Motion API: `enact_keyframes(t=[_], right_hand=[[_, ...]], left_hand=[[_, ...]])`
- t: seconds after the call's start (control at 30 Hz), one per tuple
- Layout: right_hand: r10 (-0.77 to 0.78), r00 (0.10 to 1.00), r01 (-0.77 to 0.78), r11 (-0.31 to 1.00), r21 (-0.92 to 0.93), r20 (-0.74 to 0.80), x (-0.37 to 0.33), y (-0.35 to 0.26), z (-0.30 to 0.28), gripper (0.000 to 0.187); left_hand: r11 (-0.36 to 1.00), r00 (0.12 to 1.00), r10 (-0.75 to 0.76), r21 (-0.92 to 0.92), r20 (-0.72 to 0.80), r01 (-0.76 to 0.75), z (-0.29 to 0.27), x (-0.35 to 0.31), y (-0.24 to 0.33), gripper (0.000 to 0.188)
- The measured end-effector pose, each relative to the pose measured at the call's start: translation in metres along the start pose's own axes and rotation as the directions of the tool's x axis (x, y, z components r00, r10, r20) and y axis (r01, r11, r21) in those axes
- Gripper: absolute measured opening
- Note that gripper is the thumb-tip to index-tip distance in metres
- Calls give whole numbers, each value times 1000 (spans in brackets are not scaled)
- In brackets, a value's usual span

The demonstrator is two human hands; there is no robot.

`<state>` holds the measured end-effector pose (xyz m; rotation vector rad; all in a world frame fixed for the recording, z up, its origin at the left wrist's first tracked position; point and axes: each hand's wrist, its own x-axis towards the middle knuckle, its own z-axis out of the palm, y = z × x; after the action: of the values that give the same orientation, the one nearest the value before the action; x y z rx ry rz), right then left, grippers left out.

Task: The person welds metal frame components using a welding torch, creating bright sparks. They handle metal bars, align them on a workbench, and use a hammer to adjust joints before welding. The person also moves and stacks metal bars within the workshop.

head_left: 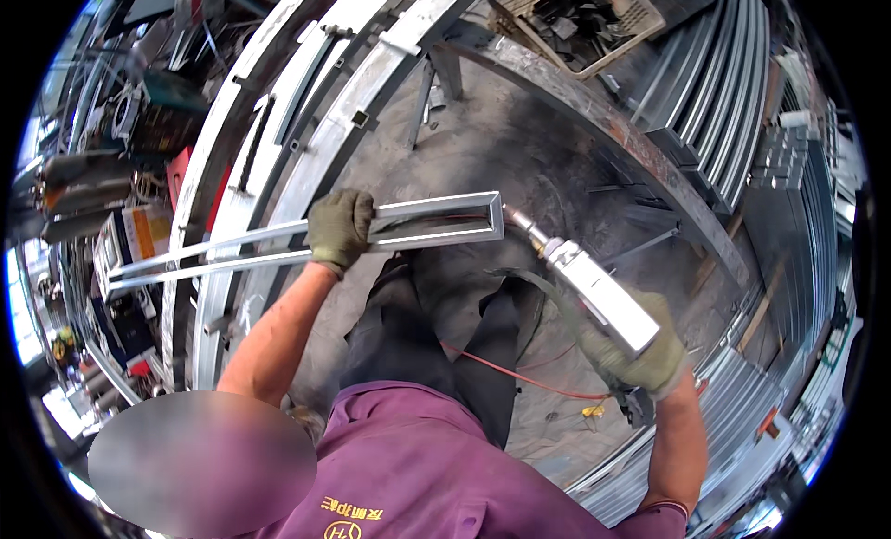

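Observation:
My left hand (341, 228), in an olive work glove, is closed round a long, narrow metal frame (436, 205). Two parallel silvery rails make up the frame, joined by a crosspiece at the right end; its far left end reaches over the steel beams. In my right hand (650, 353), gloved alike, is a welding torch (599, 288) with a boxy silver body and a copper-coloured nozzle. The nozzle tip is right beside the frame's closed end; I cannot tell whether they touch. The torch body hides part of my right fingers.
Long steel beams (371, 93) run along the left. A plastic crate (664, 24) of dark metal scraps stands at the top, behind a rusty steel beam (594, 103). Stacked metal profiles (715, 75) line the right. A red cable (520, 376) crosses my legs.

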<state>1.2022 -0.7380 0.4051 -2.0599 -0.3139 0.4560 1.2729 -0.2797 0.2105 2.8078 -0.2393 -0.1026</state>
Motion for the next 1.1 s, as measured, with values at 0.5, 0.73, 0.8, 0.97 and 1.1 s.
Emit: enact_keyframes(t=[0.5,0.73,0.8,0.97,1.1], right_hand=[[-124,964,144,987,-68,235,6,75,-1,27],[-188,947,218,971,-93,259,15,85,5,28],[-113,958,131,990,-51,263,13,83,5,29],[-63,952,83,995,-53,301,11,82,0,38],[-161,939,191,979,-70,304,13,90,0,40]], left_hand=[[990,998,-56,128,18,53,2,-10,4,40],[993,996,-92,77,5,91,-3,-8,14,42],[991,995,-102,86,5,101,-1,-9,10,41],[986,993,-117,123,2,116,-1,-10,10,42],[985,995,-101,142,-17,102,1,-10,8,41]])
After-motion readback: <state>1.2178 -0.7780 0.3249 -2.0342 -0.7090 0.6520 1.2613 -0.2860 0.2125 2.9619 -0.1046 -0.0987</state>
